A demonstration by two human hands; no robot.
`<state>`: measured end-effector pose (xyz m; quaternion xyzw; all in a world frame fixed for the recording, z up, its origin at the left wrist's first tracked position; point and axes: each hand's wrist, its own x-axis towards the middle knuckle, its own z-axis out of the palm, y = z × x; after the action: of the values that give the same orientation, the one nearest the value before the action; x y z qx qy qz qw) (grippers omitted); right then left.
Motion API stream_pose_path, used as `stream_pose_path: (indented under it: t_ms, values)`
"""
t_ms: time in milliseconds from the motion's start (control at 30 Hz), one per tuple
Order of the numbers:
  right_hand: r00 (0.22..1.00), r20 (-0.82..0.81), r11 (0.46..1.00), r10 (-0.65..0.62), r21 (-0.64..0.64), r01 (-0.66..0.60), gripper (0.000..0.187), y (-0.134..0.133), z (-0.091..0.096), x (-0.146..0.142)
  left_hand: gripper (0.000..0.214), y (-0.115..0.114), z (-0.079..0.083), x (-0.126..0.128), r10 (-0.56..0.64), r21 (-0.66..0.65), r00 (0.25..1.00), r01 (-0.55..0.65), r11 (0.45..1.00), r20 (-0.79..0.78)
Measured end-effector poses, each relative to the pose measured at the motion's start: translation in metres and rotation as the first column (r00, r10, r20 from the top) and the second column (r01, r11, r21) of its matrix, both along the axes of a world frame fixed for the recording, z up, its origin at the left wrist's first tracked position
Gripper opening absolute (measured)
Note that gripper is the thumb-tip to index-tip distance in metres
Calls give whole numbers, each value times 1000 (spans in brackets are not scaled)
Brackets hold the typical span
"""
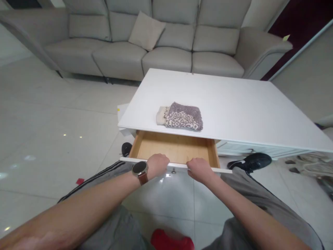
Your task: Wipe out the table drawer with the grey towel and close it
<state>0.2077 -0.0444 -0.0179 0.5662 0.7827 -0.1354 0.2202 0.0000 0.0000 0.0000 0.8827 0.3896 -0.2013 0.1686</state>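
Left hand (156, 164), right hand (199, 169): both curled tight over front edge of open drawer (174, 147). Folded towel (182, 116) on table (234, 100), just above drawer. Equal force each side advisable, so drawer runs straight.

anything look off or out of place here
Nothing major. A red scrap lies loose on the floor at left, and a yellow slip sits on the sofa arm. The towel is folded; left hand and right hand grip the open drawer.

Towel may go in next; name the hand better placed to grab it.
Right hand, narrowly: it and the left hand grip the drawer front, but most of the towel lies straight ahead of it.
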Motion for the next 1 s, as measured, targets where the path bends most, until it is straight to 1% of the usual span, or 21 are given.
stream_pose_path:
  t_ms: [233, 433, 667, 1000]
  values:
    - [1000, -1, 1000, 17, -23, -17, 27, 3, 4, -1, 23, 1, 0, -1, -21, -2, 1000, 21, 1000, 1]
    - [999, -6, 999, 47, -8, -47, 27, 5, 0, 0, 26, 1, -4, -2, -54, 19, 999, 54, 998, -3]
    - [995, 7, 995, 99, 20, -99, 26, 6, 0, -2, 31, 1, -9, -2, -66, 40, 998, 66, 997, 9]
    - [990, 4, 990, 141, 30, -141, 25, 2, 4, -6, 31, -4, -1, 3, -71, 22, 997, 71, 997, -30]
